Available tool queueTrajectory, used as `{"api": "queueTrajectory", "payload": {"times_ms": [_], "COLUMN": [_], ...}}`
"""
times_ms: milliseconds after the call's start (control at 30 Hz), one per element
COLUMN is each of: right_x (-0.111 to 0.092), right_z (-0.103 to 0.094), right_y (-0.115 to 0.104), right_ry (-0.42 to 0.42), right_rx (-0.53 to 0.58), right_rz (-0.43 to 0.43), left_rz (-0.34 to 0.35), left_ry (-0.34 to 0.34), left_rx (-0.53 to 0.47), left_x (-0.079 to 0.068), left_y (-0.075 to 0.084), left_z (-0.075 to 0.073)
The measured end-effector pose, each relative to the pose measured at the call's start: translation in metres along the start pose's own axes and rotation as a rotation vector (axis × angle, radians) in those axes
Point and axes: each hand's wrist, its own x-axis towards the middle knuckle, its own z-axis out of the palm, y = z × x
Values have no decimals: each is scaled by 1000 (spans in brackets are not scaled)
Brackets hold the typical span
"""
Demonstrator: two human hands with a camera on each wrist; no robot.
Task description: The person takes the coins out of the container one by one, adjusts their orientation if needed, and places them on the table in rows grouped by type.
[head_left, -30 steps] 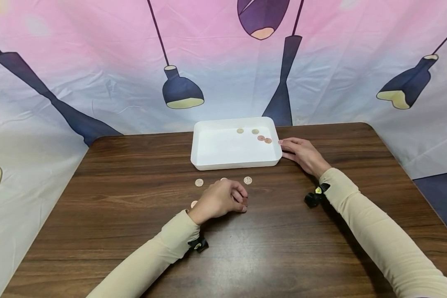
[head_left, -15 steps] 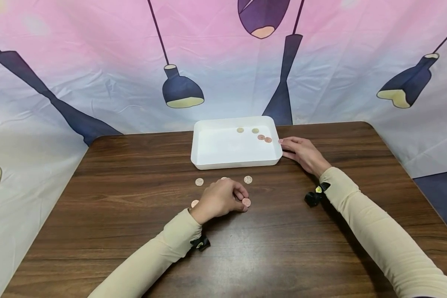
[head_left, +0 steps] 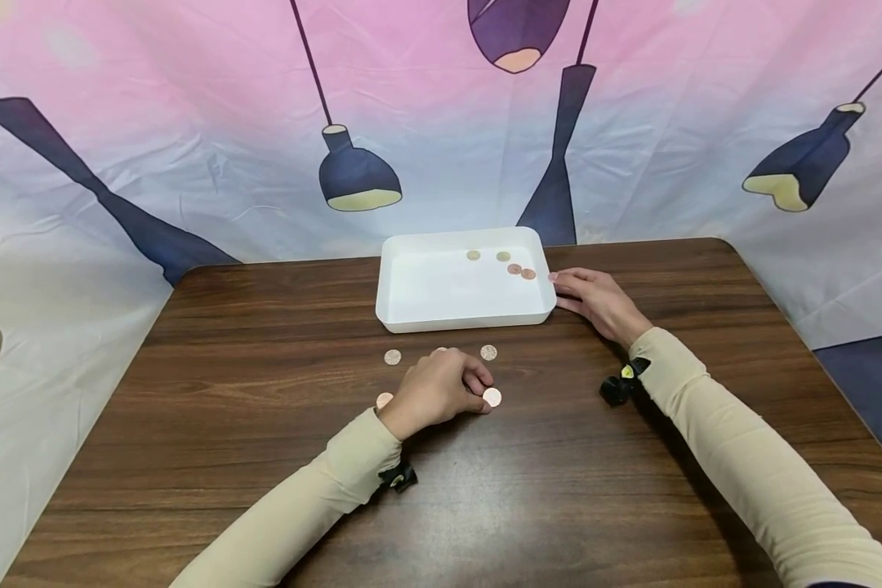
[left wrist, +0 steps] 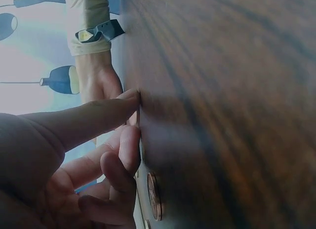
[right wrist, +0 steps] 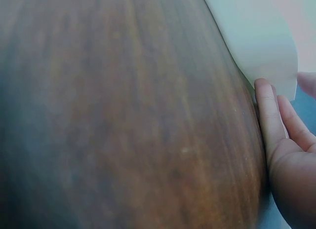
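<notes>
My left hand (head_left: 434, 390) pinches a copper coin (head_left: 492, 397) by its left edge between thumb and forefinger, low over the table. In the left wrist view the thumb and fingertips meet close to the wood, and another coin (left wrist: 154, 196) lies just beyond them. Partly behind the left hand are a coin (head_left: 442, 350) and, by its wrist, a copper coin (head_left: 385, 400). My right hand (head_left: 603, 304) touches the right end of a white tray (head_left: 459, 322). One fingertip is at the rim, and the thumb (right wrist: 266, 103) lies straight along the outer wall near the table.
Inside the tray, toward its right, lie two yellowish coins (head_left: 474, 256) and two copper coins (head_left: 514, 269). Two more coins, one at left (head_left: 393, 357) and one at right (head_left: 488, 353), lie before the tray. A printed cloth (head_left: 265, 163) hangs behind the brown table (head_left: 265, 343).
The left hand has shifted slightly right, and the coin at its fingertips has gone from dark and mostly hidden to showing its bright face. The right hand and tray stay put.
</notes>
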Motion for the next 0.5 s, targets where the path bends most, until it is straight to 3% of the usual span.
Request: {"api": "queueTrajectory", "payload": {"times_ms": [200,500], "right_x": [0,0], "right_z": [0,1], "right_y": [-1,0], "right_ry": [1,9], "right_rx": [7,16], "right_rz": [1,-3], "left_rz": [-25,12], "left_ry": [-4,3], "left_rx": [8,2], "left_x": [0,1], "left_y": [1,1], "left_z": [-1,0]}}
